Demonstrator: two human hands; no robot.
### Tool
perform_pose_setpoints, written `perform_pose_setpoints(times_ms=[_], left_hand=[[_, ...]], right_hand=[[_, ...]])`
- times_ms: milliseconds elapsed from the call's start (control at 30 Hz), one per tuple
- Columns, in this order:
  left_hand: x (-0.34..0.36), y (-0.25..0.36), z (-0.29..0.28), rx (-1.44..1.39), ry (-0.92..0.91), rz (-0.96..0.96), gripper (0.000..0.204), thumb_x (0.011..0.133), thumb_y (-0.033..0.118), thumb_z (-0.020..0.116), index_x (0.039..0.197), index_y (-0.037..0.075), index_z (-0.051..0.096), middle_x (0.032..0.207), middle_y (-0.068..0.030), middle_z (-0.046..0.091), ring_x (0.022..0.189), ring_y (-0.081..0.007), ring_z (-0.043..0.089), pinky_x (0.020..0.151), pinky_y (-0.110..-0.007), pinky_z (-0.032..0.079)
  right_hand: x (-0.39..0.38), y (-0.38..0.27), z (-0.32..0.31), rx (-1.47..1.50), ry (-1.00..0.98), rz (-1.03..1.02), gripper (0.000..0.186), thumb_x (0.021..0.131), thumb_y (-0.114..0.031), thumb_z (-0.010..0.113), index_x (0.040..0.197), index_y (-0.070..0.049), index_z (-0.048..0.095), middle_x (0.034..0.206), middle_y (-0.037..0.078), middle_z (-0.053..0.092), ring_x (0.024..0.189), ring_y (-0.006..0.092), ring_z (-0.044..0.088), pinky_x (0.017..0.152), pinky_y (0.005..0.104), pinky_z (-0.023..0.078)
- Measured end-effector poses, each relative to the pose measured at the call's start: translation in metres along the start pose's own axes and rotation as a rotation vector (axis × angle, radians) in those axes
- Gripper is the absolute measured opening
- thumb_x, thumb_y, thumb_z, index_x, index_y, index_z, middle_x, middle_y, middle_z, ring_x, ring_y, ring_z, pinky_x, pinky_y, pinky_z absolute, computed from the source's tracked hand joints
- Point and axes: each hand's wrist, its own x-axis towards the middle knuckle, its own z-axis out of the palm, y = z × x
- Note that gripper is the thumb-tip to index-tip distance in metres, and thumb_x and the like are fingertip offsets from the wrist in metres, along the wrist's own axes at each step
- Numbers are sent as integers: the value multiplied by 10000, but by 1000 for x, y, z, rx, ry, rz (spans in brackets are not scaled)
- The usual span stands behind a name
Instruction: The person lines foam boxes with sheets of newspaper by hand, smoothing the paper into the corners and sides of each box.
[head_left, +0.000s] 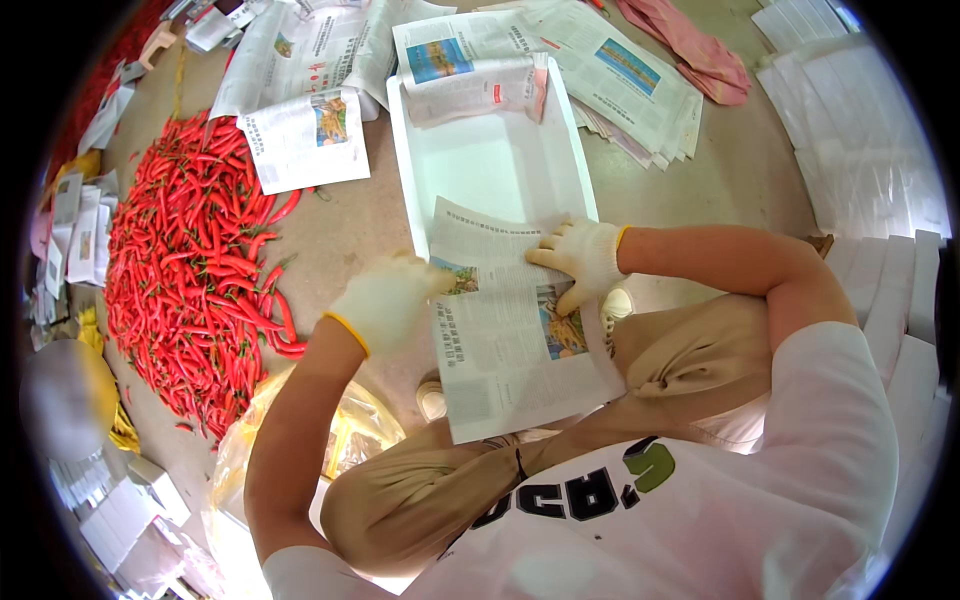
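A printed newspaper sheet [490, 370] slopes from the near end of a white foam box [592, 190] down over my lap. At the sheet's left edge, my left hand [385, 300], in a white knit glove, is closed with its fingertips at the paper; what lies under them is partly hidden. Across the sheet's upper right part lies my right hand [588, 258], gloved too, its fingers and thumb spread on the paper. More folded newspaper [475, 90] covers the far end of the box, whose white floor shows between the two papers.
Left of the box lies a big heap of red chili peppers [200, 270], partly overlapped by newspapers [310, 140]. A newspaper stack [640, 90] and a pink cloth [690, 50] lie at the far right. White foam boxes [860, 140] stand along the right; a clear yellowish plastic bag [350, 420] is by my left knee.
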Motion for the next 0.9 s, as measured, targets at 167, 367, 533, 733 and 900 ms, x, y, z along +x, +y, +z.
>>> perform_pose_setpoints(times_ms=[167,367,533,733,900], left_hand=[[46,19,-3,91,194,167,629,814,426,760,1272,1,678,1144,-188,724,1142,-368,629,1070,-451,468],[72,9,45,356,-151,-117,728,783,648,751,1146,16,753,1172,-170,746,1176,-339,620,1192,-494,289],[72,-4,59,300,169,44,627,802,571,750,1094,17,735,1097,-165,725,1111,-343,620,1121,-458,371],[56,-3,55,263,352,33,617,779,413,805,1219,12,646,1201,-170,663,1117,-355,600,1081,-479,428],[51,37,21,-32,284,-566,524,913,409,738,1256,26,637,1184,-212,703,1067,-413,707,905,-509,575]], right_hand=[[9,16,10,-59,71,-50,841,794,-522,799,1460,-61,572,1258,184,694,1180,371,666,1069,448,480],[17,4,-22,16,-155,82,739,872,-520,720,1451,-82,580,1276,204,708,1195,391,680,1044,466,522],[20,25,-68,331,67,313,749,945,-503,637,1561,-96,509,1448,220,656,1275,407,657,1094,451,508],[72,28,-72,92,-183,398,591,955,-447,593,1405,-67,643,1358,229,693,1217,386,684,1015,475,545],[69,14,-79,176,-114,376,644,951,-453,618,1472,-75,592,1335,226,698,1193,383,692,975,490,561]])
